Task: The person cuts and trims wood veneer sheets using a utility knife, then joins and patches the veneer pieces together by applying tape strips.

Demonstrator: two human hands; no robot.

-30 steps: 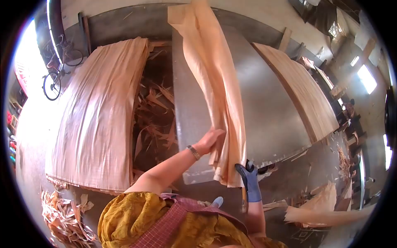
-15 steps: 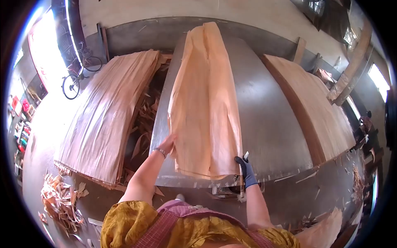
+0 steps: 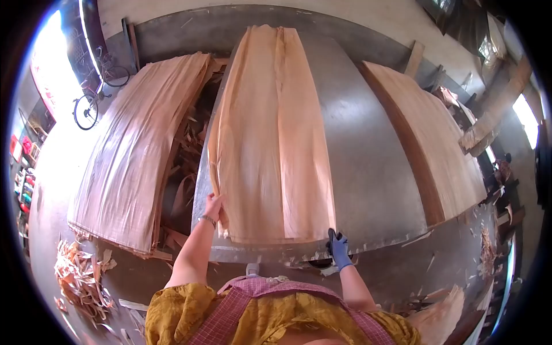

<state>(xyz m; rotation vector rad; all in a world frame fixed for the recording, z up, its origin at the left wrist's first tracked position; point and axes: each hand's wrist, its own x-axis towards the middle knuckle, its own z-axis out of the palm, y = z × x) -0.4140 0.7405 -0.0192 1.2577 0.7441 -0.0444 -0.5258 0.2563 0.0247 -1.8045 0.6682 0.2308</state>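
A long pale wood veneer sheet lies lengthwise on the grey metal table, with a lengthwise seam or overlap right of its middle. My bare left hand, a bracelet at its wrist, pinches the sheet's raised left edge near the front. At the near right corner, my right hand wears a blue-grey glove with dark fingertips. Its fingers are closed at that corner; whether they also hold a small tool is hidden.
Tall veneer stacks stand left and right of the table. Scraps fill the left gap, and a shaving heap lies on the floor at the lower left. A bicycle stands at the far left.
The sheet has spread wider and flatter, its left edge drawn leftward by my left hand. My right hand has closed in at the near right corner. The whole view has shifted slightly.
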